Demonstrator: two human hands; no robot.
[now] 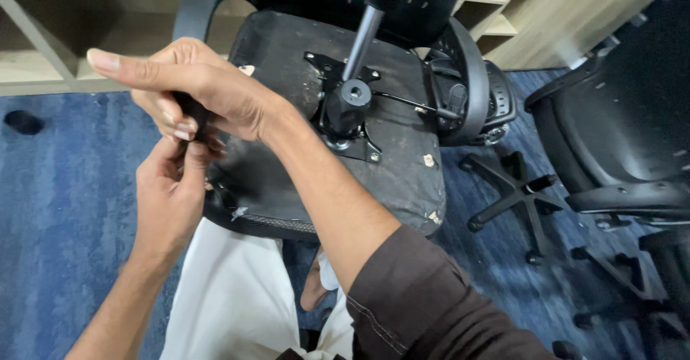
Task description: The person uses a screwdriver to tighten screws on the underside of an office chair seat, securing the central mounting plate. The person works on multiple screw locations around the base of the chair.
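Observation:
An upturned black office chair seat (402,166) lies across my lap, its dusty underside up. A black tilt mechanism (346,108) with a grey gas cylinder (361,35) is bolted at its middle. My right hand (194,87) reaches over to the seat's left edge, index finger stretched out, the other fingers curled around a small dark part. My left hand (169,187) comes up from below and pinches at the same spot with thumb and fingers. What the fingers hold is mostly hidden.
A black armrest (471,80) curves at the seat's right side. A five-star wheeled chair base (514,187) lies on the blue carpet (65,187). Another black chair (618,144) stands at right. Wooden shelving (43,51) lines the back.

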